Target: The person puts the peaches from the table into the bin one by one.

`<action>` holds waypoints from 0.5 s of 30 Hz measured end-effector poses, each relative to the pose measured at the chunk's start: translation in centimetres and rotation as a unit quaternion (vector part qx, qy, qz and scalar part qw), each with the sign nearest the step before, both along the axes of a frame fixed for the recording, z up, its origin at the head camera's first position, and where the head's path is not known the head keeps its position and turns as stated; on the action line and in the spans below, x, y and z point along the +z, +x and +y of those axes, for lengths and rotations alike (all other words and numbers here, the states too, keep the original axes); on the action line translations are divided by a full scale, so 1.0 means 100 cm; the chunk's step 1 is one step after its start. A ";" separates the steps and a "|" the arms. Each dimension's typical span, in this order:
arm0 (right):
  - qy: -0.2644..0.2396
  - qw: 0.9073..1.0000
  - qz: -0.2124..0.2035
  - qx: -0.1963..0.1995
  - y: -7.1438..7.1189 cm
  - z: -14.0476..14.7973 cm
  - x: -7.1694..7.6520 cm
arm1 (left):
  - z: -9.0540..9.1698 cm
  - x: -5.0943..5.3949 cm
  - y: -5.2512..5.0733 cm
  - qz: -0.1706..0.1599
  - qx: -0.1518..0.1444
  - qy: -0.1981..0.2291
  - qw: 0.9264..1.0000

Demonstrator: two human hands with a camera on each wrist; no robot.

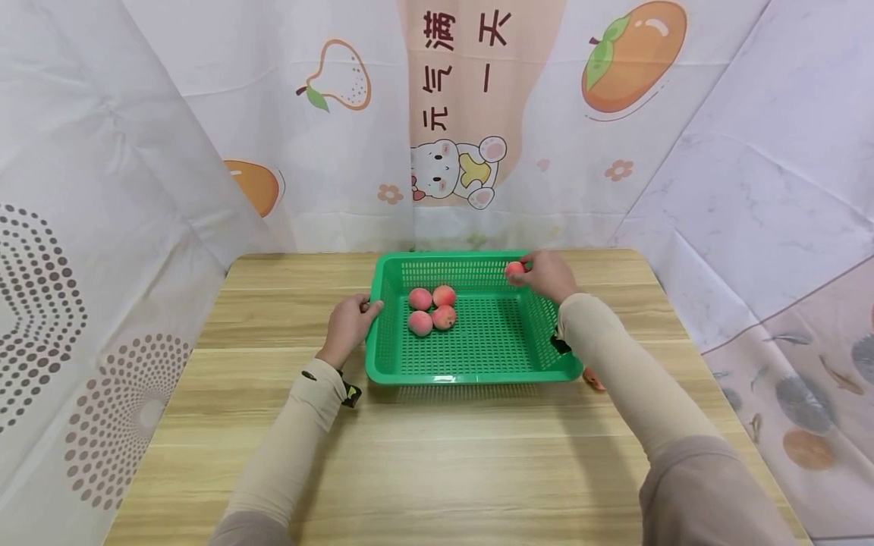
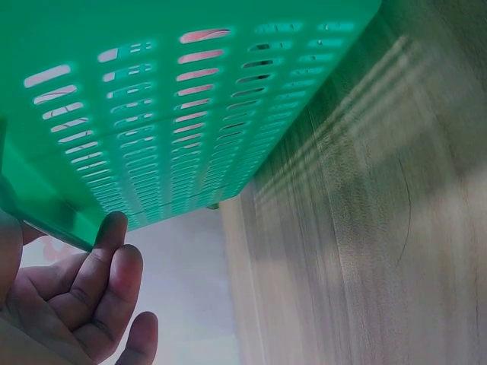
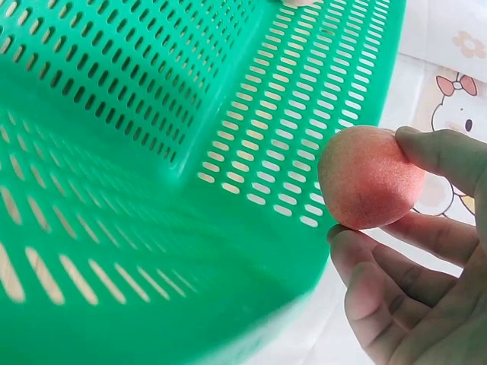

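Observation:
A green plastic basket [image 1: 471, 377] with slotted walls sits on the table. Several pinkish-red peaches [image 1: 420, 324] lie grouped at the left of its floor. My left hand [image 1: 348, 326] grips the basket's left rim; in the left wrist view its curled fingers [image 2: 110, 293] are at the rim's outer side. Over the far right corner, my right hand [image 1: 551, 274] pinches one peach [image 3: 370, 176] between thumb and fingers. The right wrist view shows that peach level with the basket's upper edge, apart from its floor.
Beside the basket's right near corner, a reddish thing [image 1: 592, 378] lies on the wooden table [image 1: 437, 462], partly hidden by the basket and my right sleeve. A printed curtain [image 1: 546, 220] hangs behind the table's far edge, and more cloth hangs on both sides.

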State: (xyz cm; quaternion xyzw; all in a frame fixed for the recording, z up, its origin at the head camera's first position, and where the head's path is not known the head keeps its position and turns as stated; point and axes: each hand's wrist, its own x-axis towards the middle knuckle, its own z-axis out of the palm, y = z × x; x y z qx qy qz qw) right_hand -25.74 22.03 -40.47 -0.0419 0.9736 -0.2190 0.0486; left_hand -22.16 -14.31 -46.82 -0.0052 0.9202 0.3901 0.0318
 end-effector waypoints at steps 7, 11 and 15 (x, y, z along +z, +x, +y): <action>0.007 1.000 -0.006 0.004 -0.004 -0.008 -0.009 | -0.002 0.001 -0.002 0.011 -0.004 0.001 1.000; 0.011 1.000 -0.021 0.007 -0.005 -0.011 -0.016 | -0.003 -0.002 -0.002 0.010 -0.005 0.004 1.000; 0.023 0.999 -0.038 0.008 -0.005 -0.017 -0.021 | -0.003 -0.003 -0.001 0.001 -0.003 0.013 1.000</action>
